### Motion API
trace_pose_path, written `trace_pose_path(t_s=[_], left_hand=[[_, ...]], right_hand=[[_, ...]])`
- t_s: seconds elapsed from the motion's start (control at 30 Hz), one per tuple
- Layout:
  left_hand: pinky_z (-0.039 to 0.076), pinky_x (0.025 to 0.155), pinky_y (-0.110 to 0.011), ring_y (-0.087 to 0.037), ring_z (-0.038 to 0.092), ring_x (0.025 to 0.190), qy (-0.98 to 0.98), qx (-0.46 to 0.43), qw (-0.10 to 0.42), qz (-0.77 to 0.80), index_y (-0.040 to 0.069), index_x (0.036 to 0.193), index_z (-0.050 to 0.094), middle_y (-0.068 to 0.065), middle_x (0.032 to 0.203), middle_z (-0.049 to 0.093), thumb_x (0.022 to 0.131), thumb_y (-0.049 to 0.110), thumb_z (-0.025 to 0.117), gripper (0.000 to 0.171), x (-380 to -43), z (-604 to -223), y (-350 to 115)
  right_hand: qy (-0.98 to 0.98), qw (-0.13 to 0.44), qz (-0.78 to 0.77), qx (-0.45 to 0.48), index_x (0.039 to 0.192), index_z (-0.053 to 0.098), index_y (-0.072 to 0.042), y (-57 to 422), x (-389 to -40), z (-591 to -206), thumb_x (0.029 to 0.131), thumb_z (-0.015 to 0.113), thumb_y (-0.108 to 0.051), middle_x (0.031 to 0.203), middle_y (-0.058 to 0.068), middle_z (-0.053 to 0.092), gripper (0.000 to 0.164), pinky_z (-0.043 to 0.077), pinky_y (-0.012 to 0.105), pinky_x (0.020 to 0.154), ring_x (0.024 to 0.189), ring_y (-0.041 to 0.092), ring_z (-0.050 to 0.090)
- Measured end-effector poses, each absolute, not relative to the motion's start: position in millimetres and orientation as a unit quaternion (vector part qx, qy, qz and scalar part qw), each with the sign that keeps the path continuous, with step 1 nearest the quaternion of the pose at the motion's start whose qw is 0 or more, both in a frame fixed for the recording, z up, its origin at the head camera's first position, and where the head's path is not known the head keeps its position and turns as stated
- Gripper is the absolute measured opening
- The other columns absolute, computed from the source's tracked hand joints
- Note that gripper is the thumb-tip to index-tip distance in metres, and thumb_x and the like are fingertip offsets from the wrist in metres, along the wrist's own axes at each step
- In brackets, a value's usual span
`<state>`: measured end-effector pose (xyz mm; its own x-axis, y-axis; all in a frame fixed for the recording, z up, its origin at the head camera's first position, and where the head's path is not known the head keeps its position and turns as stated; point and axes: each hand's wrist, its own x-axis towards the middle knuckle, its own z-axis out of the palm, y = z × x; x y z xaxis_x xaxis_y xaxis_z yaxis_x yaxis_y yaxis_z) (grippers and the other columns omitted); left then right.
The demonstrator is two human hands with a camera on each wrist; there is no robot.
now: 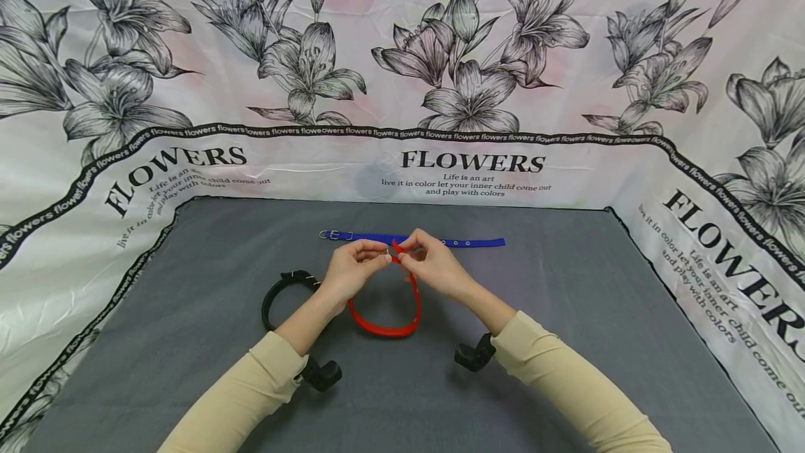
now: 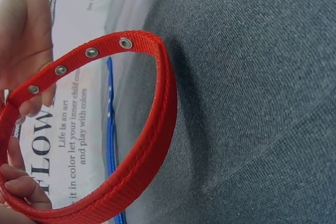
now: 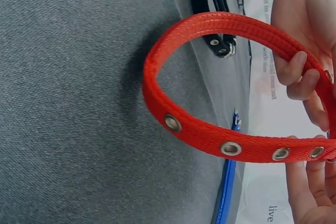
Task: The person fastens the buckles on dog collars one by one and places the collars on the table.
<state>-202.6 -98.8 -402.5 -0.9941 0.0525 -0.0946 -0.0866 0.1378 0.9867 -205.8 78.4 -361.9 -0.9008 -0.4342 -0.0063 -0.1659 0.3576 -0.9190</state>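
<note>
A red collar [image 1: 385, 331] with metal eyelets is bent into a loop, its two ends brought together between the hands over the grey table. My left hand [image 1: 349, 271] pinches the end with the metal buckle. On the other side, my right hand [image 1: 437, 268] pinches the strap end between thumb and fingers. The loop hangs below both hands in the head view. Several eyelets show along the strap [image 3: 231, 148] in the right wrist view. Fingers partly hide the buckle.
Behind the hands a blue collar [image 1: 474, 243] lies stretched out flat, its buckle to the left. A black collar [image 1: 269, 303], buckled into a ring, lies to the left, partly behind the left forearm. A flower-printed cloth [image 1: 352, 166] hangs beyond the grey table [image 1: 553, 285].
</note>
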Motion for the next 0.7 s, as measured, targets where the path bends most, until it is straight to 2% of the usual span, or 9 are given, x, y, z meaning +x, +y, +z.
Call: trace_pose_path(t_s=[0.2, 0.43, 0.57, 0.7], left_hand=[[0.046, 0.087, -0.047, -0.015, 0.061, 0.088, 0.751, -0.013, 0.042, 0.659, 0.015, 0.105, 0.067, -0.004, 0.097, 0.066, 0.081, 0.023, 0.071, 0.025, -202.3, -403.5, -95.8], [0.047, 0.084, -0.046, -0.015, 0.062, 0.086, 0.742, -0.004, 0.033, 0.670, 0.013, 0.103, 0.068, -0.005, 0.095, 0.067, 0.082, 0.020, 0.071, 0.022, -202.1, -402.4, -95.4], [0.048, 0.078, -0.040, -0.015, 0.062, 0.085, 0.748, 0.003, 0.029, 0.663, 0.013, 0.103, 0.068, -0.004, 0.094, 0.067, 0.082, 0.020, 0.071, 0.023, -201.5, -402.1, -95.6], [0.049, 0.081, -0.041, -0.015, 0.062, 0.085, 0.750, 0.011, 0.029, 0.661, 0.010, 0.105, 0.067, -0.004, 0.095, 0.067, 0.082, 0.021, 0.070, 0.025, -200.8, -402.0, -96.6]], right_hand=[[0.817, 0.140, -0.527, -0.186, 0.100, 0.054, -0.001, 78.8, -206.2, -357.1, 0.088, 0.055, -0.005, 0.092, 0.016, 0.062, 0.013, 0.054, 0.038, 0.066, 0.077, 0.037, 0.063], [0.810, 0.157, -0.528, -0.201, 0.099, 0.055, -0.001, 80.8, -207.2, -355.3, 0.087, 0.055, -0.004, 0.090, 0.013, 0.061, 0.012, 0.054, 0.039, 0.068, 0.068, 0.022, 0.064], [0.809, 0.165, -0.526, -0.204, 0.098, 0.056, -0.001, 81.9, -207.3, -354.7, 0.087, 0.056, -0.004, 0.089, 0.012, 0.061, 0.012, 0.054, 0.039, 0.068, 0.069, 0.020, 0.064], [0.820, 0.160, -0.506, -0.212, 0.097, 0.057, -0.001, 81.8, -206.2, -353.3, 0.086, 0.057, -0.004, 0.083, 0.011, 0.062, 0.012, 0.053, 0.033, 0.064, 0.066, 0.016, 0.062]])
